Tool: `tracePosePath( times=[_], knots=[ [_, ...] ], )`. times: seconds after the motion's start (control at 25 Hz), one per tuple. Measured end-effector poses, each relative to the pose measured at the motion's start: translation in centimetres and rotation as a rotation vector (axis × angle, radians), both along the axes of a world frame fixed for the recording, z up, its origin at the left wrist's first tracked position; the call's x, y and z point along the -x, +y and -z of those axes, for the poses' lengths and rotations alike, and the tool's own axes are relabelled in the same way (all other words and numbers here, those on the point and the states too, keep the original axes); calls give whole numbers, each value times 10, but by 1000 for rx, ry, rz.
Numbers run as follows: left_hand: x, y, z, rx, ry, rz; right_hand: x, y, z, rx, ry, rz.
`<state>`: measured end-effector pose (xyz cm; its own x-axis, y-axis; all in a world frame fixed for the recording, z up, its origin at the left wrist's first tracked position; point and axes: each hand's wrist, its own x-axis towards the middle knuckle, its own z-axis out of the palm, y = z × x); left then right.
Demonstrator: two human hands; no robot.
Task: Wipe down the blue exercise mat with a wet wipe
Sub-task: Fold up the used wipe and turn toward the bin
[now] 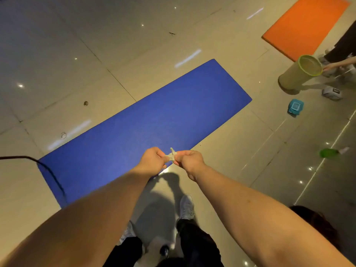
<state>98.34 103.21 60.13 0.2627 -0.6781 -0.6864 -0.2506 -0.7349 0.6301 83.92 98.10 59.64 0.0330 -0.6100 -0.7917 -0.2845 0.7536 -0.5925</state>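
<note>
A blue exercise mat [146, 124] lies flat on the tiled floor, running from lower left to upper right. I stand at its near long edge. My left hand [153, 159] and my right hand [189, 160] are held out side by side above that edge. Both pinch a small crumpled white wet wipe [172, 156] between them, fingers curled round its ends. The wipe is bunched up and hangs in the air, not touching the mat.
A black cable [48, 172] crosses the mat's near left corner. An orange mat [304, 24] lies far right. A green-rimmed bin [299, 74], a teal wipe box [295, 106] and a green spray bottle [330, 152] sit to the right, where another person's hand [331, 66] reaches.
</note>
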Motion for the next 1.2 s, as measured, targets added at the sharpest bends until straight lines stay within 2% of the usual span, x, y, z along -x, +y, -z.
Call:
tracePosePath(
  times=[0.16, 0.32, 0.48, 0.72, 0.92, 1.2],
  knots=[
    [64, -14, -106, 22, 24, 134, 71, 2, -108, 61, -42, 113],
    [143, -42, -148, 30, -20, 265, 153, -1, -148, 158, -58, 153],
    [246, -77, -177, 83, -22, 333, 266, -18, -176, 255, 64, 150],
    [379, -153, -188, 139, -4, 429, 401, -74, -191, 325, 143, 262],
    [455, -232, -173, 143, 70, 356, 464, -147, -190, 318, 191, 330],
    [594, -426, -146, 187, 232, 348, 590, -340, -201, 401, 352, 266]
  ],
)
